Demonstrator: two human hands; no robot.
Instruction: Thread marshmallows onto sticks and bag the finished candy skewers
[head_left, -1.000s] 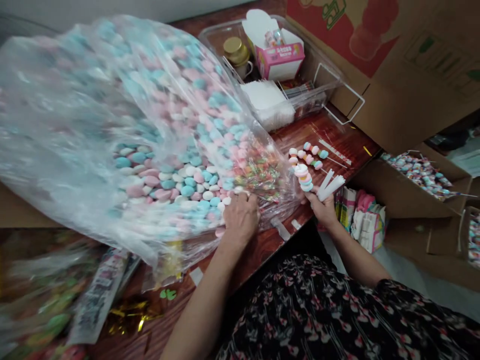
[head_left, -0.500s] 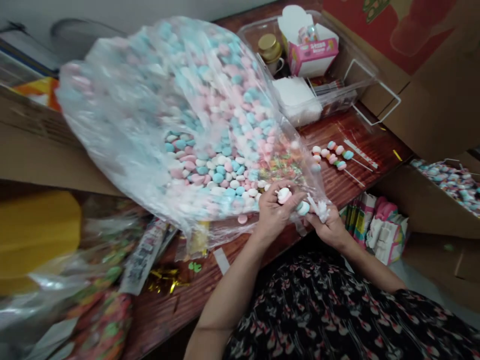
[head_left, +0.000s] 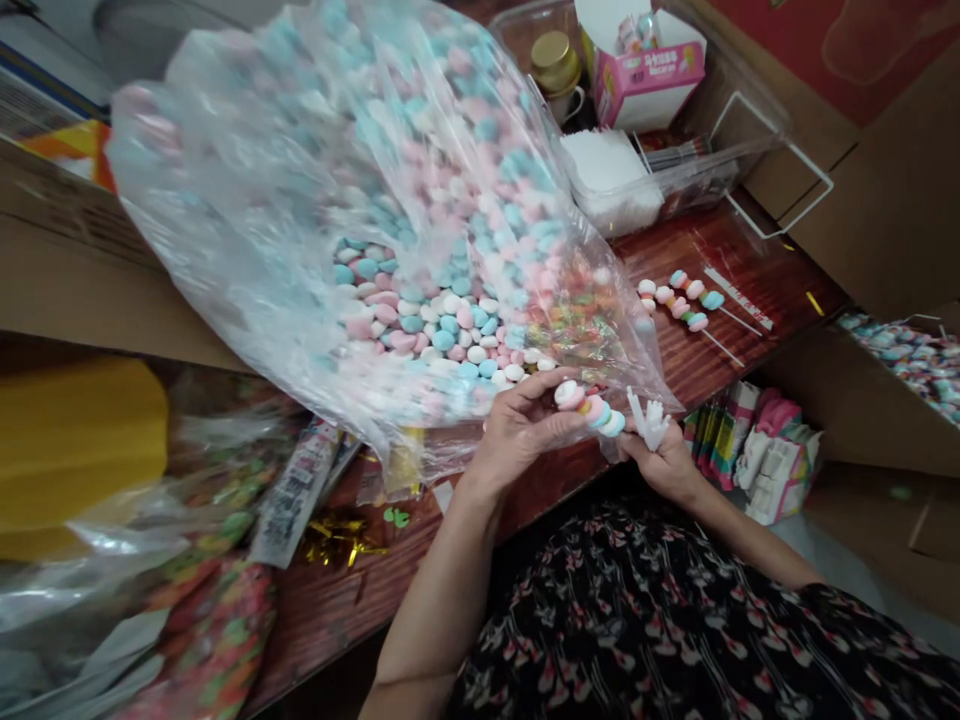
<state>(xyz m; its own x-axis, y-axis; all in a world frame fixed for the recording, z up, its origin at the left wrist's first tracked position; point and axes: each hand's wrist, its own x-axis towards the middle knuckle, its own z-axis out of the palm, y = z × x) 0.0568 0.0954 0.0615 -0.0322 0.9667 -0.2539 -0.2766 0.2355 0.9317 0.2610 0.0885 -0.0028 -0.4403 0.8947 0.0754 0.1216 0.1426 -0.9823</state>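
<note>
Between my hands is a candy skewer (head_left: 595, 409) of white, pink and blue pillow-shaped candies with a yellowish piece among them. My left hand (head_left: 521, 425) has its thumb and fingers closed about the skewer's white end candy. My right hand (head_left: 667, 462) is closed on a bundle of white sticks (head_left: 651, 420) and is at the skewer's other end; its grip there is partly hidden. Just beyond my hands lies a large clear plastic bag (head_left: 247, 230) of loose candies (head_left: 448, 338), its opening facing me. Small wrapped-looking orange and green candies (head_left: 581, 325) show through its right side.
Several finished candy skewers (head_left: 694, 300) lie on the wooden table (head_left: 682, 250) at right. Behind them stands a clear bin (head_left: 757, 150) holding a pink box (head_left: 652, 80) and gold-lidded jar (head_left: 555, 62). A cardboard box (head_left: 810, 400) with colourful candies sits beyond the table's right edge.
My left hand has drawn back a little leftward, and more of the candy skewer now shows. The view has shifted slightly. My right hand still holds the white sticks.
</note>
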